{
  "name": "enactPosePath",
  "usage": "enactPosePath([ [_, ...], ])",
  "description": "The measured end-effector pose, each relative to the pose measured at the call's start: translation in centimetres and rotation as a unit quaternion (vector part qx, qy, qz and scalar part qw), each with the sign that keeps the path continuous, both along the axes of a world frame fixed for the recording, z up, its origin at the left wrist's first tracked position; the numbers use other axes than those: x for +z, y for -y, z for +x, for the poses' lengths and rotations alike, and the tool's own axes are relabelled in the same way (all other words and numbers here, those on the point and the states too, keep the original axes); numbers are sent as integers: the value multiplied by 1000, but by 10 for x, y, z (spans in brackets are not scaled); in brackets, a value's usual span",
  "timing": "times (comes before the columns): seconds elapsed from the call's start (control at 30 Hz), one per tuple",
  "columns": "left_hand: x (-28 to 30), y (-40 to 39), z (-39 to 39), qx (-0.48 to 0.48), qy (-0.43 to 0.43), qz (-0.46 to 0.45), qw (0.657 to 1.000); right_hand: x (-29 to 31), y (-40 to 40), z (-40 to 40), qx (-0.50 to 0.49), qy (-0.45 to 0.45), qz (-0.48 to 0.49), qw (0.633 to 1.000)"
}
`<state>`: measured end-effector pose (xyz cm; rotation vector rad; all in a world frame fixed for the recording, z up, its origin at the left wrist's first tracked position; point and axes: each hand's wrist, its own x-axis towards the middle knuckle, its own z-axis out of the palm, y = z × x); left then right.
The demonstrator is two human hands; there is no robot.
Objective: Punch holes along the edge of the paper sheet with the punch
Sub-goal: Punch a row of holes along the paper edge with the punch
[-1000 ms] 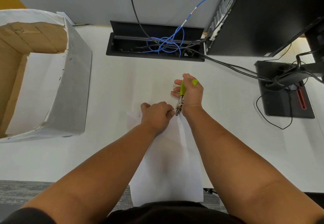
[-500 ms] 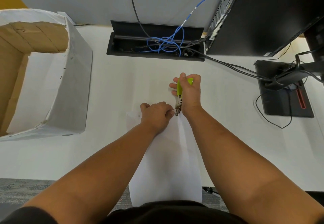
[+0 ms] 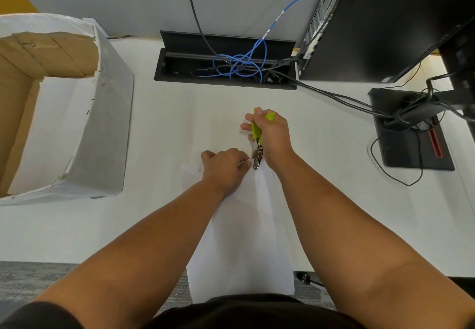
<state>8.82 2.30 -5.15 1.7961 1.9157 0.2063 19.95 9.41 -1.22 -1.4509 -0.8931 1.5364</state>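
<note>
1. The paper sheet (image 3: 241, 238) is lying on the white table (image 3: 164, 128), stretching from the person's body out to the hands, with its near end hanging over the table's front edge.
2. The far edge of the sheet is sitting under the two hands; a small dark mark that may be a hole is showing near its far left corner, too small to tell for sure.
3. The punch (image 3: 257, 148), with lime-green handles and a metal head, is pointing its head toward the person, and the head is touching the far edge of the sheet.
4. The right hand (image 3: 272, 135) is wrapping its fingers around the green handles, gripping the punch firmly.
5. The left hand (image 3: 223, 166) is curling into a loose fist and pressing down on the far edge of the sheet, its fingertips just beside the punch's metal head.
6. Both bare forearms are reaching forward over the sheet from the bottom of the view.
7. A cardboard box (image 3: 59, 112) lined in white is standing well apart on the left of the table.
8. A black cable tray (image 3: 180, 58) with tangled blue cable (image 3: 244, 63) is sitting open at the far side of the table.
9. A black monitor stand base (image 3: 411, 146) is resting on the right, beneath a dark computer case (image 3: 380, 25).
</note>
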Motion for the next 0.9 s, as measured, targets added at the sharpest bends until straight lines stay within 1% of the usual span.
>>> enactPosePath([
  [0.2,1,2,-3,-7,4,-3,1000,2,-4,4,-26,0,30,999],
  [0.27,2,3,-4,-9,4,-6,1000,1,-7,5,-27,38,39,998],
  [0.33,2,3,-5,-11,1,-7,1000,-3,-10,4,-11,123,58,991],
  [0.37,2,3,-6,-12,0,-7,1000,-5,-11,5,14,189,72,979],
  [0.43,3,3,-7,-12,-4,-9,1000,-11,-10,6,84,327,97,936],
  [0.5,4,3,-8,-11,-9,-8,1000,-19,-6,9,124,406,107,899],
  [0.6,6,3,-9,-10,-10,-2,1000,-29,1,18,143,498,106,849],
  [0.7,7,2,-8,-6,-9,7,1000,-33,5,28,143,563,102,808],
  [0.77,8,1,-9,0,-7,16,1000,-35,6,33,145,591,88,789],
  [0.8,9,1,-9,2,-5,20,1000,-36,7,35,141,595,81,787],
  [0.9,9,0,-9,6,-3,27,1000,-39,11,41,127,584,68,799],
])
